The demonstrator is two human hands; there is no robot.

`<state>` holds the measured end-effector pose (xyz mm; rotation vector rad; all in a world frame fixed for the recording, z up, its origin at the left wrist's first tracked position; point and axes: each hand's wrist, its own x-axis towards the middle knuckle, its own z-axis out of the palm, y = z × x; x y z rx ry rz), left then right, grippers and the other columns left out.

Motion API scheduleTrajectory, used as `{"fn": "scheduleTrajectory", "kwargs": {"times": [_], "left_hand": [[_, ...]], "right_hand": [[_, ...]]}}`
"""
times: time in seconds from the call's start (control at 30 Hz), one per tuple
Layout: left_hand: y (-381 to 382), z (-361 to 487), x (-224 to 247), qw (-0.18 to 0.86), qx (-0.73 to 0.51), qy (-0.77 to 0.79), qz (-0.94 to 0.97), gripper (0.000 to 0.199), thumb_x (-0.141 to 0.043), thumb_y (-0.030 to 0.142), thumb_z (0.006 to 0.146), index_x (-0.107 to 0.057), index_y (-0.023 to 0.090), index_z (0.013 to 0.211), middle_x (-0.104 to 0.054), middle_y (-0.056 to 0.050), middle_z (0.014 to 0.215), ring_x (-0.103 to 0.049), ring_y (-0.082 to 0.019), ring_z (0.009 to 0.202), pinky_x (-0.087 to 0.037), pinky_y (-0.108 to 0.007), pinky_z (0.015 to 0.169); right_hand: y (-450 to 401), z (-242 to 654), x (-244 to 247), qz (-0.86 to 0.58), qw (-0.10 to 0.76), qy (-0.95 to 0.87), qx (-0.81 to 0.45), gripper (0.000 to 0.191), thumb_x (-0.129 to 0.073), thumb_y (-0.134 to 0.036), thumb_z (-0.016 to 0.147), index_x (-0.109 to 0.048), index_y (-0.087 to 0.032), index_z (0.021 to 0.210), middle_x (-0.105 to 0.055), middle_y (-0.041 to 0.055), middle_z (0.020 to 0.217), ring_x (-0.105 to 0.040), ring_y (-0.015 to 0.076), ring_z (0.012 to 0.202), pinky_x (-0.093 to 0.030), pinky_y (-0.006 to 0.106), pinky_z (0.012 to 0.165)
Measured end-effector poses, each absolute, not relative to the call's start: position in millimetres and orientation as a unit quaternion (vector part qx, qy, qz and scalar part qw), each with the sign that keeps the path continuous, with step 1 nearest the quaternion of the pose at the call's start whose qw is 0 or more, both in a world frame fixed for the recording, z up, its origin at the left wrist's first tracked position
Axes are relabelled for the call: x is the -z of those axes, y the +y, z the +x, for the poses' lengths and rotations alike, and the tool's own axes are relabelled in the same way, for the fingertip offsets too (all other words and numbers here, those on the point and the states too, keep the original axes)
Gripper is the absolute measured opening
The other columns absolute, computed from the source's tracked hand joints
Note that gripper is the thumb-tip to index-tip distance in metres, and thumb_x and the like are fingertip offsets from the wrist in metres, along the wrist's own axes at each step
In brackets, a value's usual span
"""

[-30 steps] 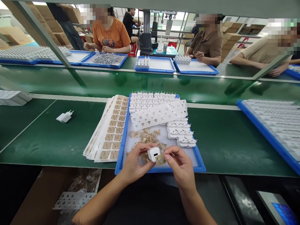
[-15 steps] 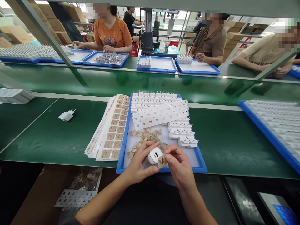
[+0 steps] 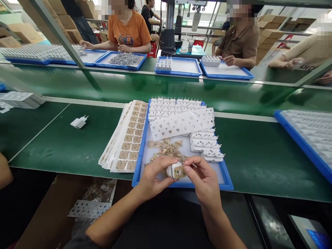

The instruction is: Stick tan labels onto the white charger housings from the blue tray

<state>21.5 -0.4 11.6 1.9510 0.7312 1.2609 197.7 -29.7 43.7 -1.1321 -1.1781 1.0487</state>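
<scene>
Over the front of a blue-rimmed tray (image 3: 226,174), my left hand (image 3: 155,174) grips a white charger (image 3: 169,171) between thumb and fingers. My right hand (image 3: 201,174) pinches the edge of a tan sticker (image 3: 178,171), which lies against the charger's face. Behind my hands is a pile of tan sticker pieces (image 3: 168,147). Rows of white chargers (image 3: 206,141) fill the tray's right side and back. A white sheet with small holes (image 3: 181,122) rests across them. Left of the tray lies a stack of sticker sheets (image 3: 131,138).
A single white charger (image 3: 79,122) lies on the green table (image 3: 54,145) at left. Another blue tray (image 3: 303,148) stands at right. Beyond the ledge, people sit at more trays (image 3: 178,65). Part of a person's arm (image 3: 4,171) shows at the left edge.
The tan sticker has moved left onto the charger's face, and my hands are closer together. The camera view has shifted slightly. An arm has appeared at the left edge.
</scene>
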Motion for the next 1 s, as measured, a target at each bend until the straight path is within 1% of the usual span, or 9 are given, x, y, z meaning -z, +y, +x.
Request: {"fn": "scheduleTrajectory", "kwargs": {"times": [0.3,0.5,0.67,0.83,1.0], "left_hand": [[0.5,21.7,-14.0,0.342,-0.49,0.278,0.752,0.05,-0.075,0.016,0.085,-0.058,0.026,0.131,-0.073,-0.01,0.12,-0.069,-0.024,0.112,-0.054,-0.039,0.098],[0.9,22.5,-16.0,0.344,-0.49,0.283,0.749,0.048,-0.075,0.016,0.085,-0.059,0.027,0.129,-0.073,-0.009,0.119,-0.07,-0.024,0.111,-0.055,-0.039,0.097],[0.5,22.7,-15.5,0.343,-0.493,0.282,0.748,0.048,-0.076,0.016,0.085,-0.059,0.027,0.129,-0.073,-0.009,0.12,-0.069,-0.023,0.112,-0.054,-0.039,0.098],[1.3,23.3,-13.3,0.331,-0.499,0.28,0.751,0.047,-0.075,0.017,0.086,-0.059,0.026,0.129,-0.073,-0.01,0.119,-0.07,-0.023,0.111,-0.056,-0.039,0.098],[1.7,23.8,-12.1,0.315,-0.512,0.272,0.752,0.047,-0.075,0.016,0.086,-0.059,0.024,0.129,-0.073,-0.01,0.118,-0.07,-0.022,0.111,-0.056,-0.038,0.098]], "right_hand": [[-30.3,196.5,-43.2,-0.468,0.574,-0.5,-0.449,0.003,-0.067,-0.024,0.092,-0.069,-0.024,0.09,-0.066,0.0012,0.084,-0.064,0.0156,0.08,-0.055,0.025,0.073],[-30.0,195.3,-43.9,-0.47,0.577,-0.496,-0.447,0.004,-0.067,-0.025,0.092,-0.069,-0.023,0.089,-0.066,0.0014,0.083,-0.064,0.0163,0.079,-0.055,0.026,0.073],[-30.8,194.3,-42.1,-0.472,0.576,-0.503,-0.439,0.004,-0.065,-0.024,0.093,-0.069,-0.024,0.091,-0.066,0.0009,0.084,-0.063,0.0153,0.081,-0.054,0.025,0.074],[-33.6,193.1,-40.5,-0.477,0.575,-0.515,-0.42,0.004,-0.064,-0.023,0.094,-0.068,-0.023,0.091,-0.064,0.0015,0.085,-0.063,0.0157,0.081,-0.054,0.026,0.074],[-35.6,190.1,-40.3,-0.482,0.575,-0.539,-0.383,0.007,-0.064,-0.018,0.094,-0.066,-0.025,0.094,-0.064,0.0002,0.087,-0.062,0.0152,0.085,-0.053,0.026,0.077]]}}
